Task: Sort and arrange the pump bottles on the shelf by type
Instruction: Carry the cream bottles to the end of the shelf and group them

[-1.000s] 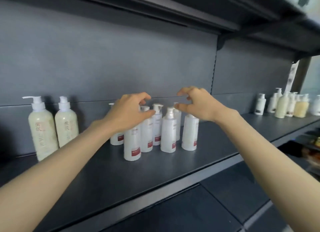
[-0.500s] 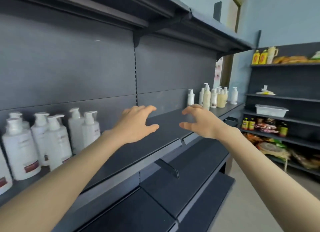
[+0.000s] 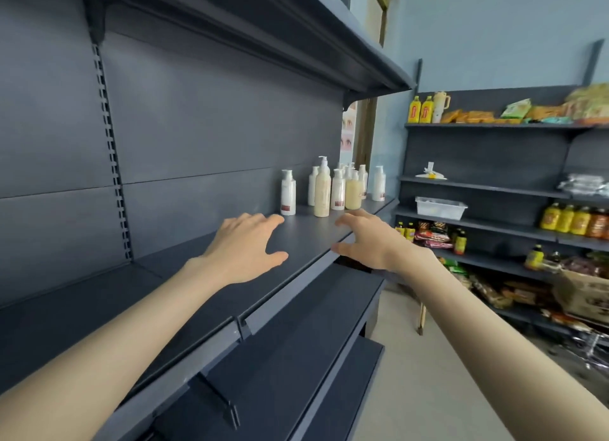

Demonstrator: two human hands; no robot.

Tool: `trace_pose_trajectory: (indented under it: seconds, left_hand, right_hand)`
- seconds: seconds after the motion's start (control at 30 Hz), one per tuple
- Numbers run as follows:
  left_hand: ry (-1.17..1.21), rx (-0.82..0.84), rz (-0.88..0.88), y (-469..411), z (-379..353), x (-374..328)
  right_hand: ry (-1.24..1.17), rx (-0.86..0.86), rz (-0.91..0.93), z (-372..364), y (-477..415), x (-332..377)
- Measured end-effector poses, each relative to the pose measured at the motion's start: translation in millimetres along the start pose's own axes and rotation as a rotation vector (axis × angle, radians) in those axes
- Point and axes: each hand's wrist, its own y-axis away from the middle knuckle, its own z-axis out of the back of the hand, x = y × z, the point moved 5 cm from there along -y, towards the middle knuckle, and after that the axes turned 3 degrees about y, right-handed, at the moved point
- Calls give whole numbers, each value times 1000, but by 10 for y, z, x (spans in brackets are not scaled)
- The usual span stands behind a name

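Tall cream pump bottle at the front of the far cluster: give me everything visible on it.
The tall cream bottle stands upright on the dark shelf, at the front of a cluster of pump bottles near the shelf's far end. Its body is a slim cylinder that looks like translucent plastic, filled with pale cream liquid, and has faint print too small to read. A white pump head tops it, nozzle pointing right. It is the tallest in the group. White bottles stand close behind and beside it; contact cannot be judged. Neither hand touches it.

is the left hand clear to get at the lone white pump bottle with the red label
Probably yes: the open left hand has only bare dark shelf between it and the lone white red-labelled pump bottle, which stands apart from the cluster.
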Motion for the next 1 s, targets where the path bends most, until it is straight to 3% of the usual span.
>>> trace_pose_trajectory:
  seconds: [0.33,0.53,0.83,1.0]
  left_hand:
    - [34,-18,-70,-1822,-792,-363]
    - [12,36,-6,-2658,-1491,-614]
    - [88,-24,225,-3740,-2072,-561]
    - [266,-116,402,-4254,-2362,-270]
  right_hand:
    - [4,-64,-43,-66,-1131,-1351]
    - [-11,8,22,-388,-1881,-2210]
    - [-92,77,116,-671,-3062,-3182]
    - [-155,76,154,-910,-3700,-3516]
